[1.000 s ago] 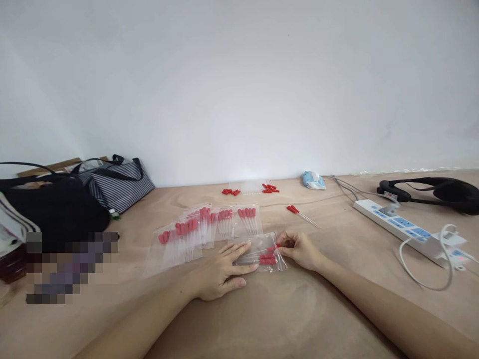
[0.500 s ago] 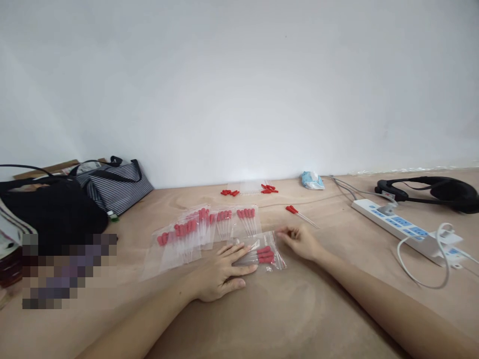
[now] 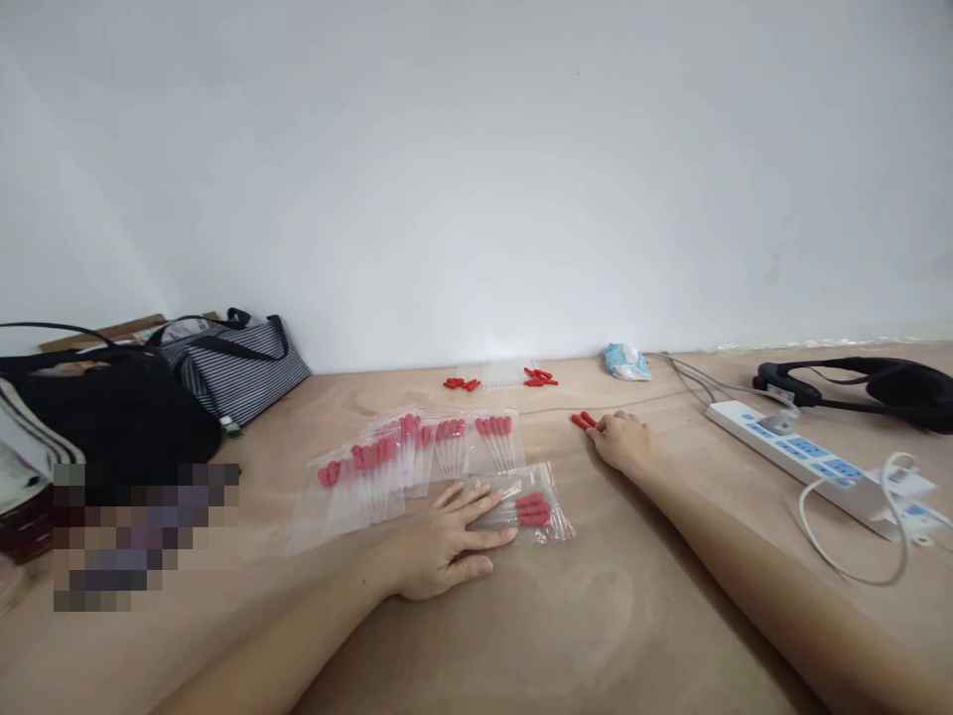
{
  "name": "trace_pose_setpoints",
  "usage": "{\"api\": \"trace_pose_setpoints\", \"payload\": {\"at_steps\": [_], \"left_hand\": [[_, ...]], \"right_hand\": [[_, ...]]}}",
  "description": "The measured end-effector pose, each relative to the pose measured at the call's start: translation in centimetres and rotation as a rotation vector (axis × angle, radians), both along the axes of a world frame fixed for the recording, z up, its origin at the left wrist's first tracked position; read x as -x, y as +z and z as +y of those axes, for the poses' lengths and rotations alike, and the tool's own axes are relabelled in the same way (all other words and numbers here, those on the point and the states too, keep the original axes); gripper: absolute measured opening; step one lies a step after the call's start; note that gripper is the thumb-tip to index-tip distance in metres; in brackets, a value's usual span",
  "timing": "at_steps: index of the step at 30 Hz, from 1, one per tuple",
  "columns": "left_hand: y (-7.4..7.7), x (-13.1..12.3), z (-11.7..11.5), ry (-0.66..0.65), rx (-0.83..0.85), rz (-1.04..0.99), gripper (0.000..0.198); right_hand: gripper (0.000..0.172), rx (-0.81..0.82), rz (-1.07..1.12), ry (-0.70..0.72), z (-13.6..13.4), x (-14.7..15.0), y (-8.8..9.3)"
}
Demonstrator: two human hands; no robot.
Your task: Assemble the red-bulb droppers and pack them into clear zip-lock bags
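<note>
My left hand lies flat with its fingers spread, pressing on the left part of a clear zip bag. Inside that bag are several droppers with red bulbs and thin clear stems. To the right and farther back, my right hand is closed over the stems of two loose red-bulbed droppers. Their bulbs stick out to the left of the fingertips; the stems are hidden by the hand. Several filled bags overlap in a fan behind and left of my left hand.
More red-bulbed droppers lie by the wall. A crumpled blue-white packet sits at the back. On the right are a white power strip with cables and a black headset. Bags, one striped, stand at left.
My right hand has moved away from the bag's right edge, back and to the right, onto the loose droppers. My left hand has stayed on the bag. The view has shifted slightly.
</note>
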State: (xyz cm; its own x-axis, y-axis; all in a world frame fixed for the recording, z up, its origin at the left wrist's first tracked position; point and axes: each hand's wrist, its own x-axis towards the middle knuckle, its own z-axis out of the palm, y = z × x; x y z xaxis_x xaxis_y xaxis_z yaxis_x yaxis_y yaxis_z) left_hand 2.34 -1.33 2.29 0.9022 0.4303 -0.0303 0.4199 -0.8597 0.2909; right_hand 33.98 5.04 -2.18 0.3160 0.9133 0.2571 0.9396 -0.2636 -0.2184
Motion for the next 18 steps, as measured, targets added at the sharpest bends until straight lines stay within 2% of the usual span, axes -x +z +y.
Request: {"api": "trace_pose_setpoints", "payload": {"at_steps": [3,5,8,10,14,18], "left_hand": [[0.1,-0.1,0.0,0.001,0.004,0.005,0.039],[0.1,-0.1,0.0,0.003,0.005,0.025,0.039],[0.2,-0.1,-0.1,0.004,0.001,0.028,0.039],[0.1,0.0,-0.1,0.006,0.001,0.021,0.039],[0.0,-0.1,0.0,0.01,-0.004,0.029,0.039],[0.0,-0.1,0.0,0.005,-0.03,0.063,0.04]], "right_hand": [[0.028,-0.025,-0.022,0.047,-0.4,0.5,0.0],[0.024,-0.073,0.062,0.136,-0.9,0.9,0.0],[0.019,-0.159,0.39,0.408,-2.3,1.7,-0.1],[0.026,-0.23,0.647,0.548,-3.6,2.3,0.0],[0.058,-0.281,1.063,0.574,-5.9,3.8,0.2],[0.059,-0.316,1.314,0.494,-6.1,5.3,-0.1]]}}
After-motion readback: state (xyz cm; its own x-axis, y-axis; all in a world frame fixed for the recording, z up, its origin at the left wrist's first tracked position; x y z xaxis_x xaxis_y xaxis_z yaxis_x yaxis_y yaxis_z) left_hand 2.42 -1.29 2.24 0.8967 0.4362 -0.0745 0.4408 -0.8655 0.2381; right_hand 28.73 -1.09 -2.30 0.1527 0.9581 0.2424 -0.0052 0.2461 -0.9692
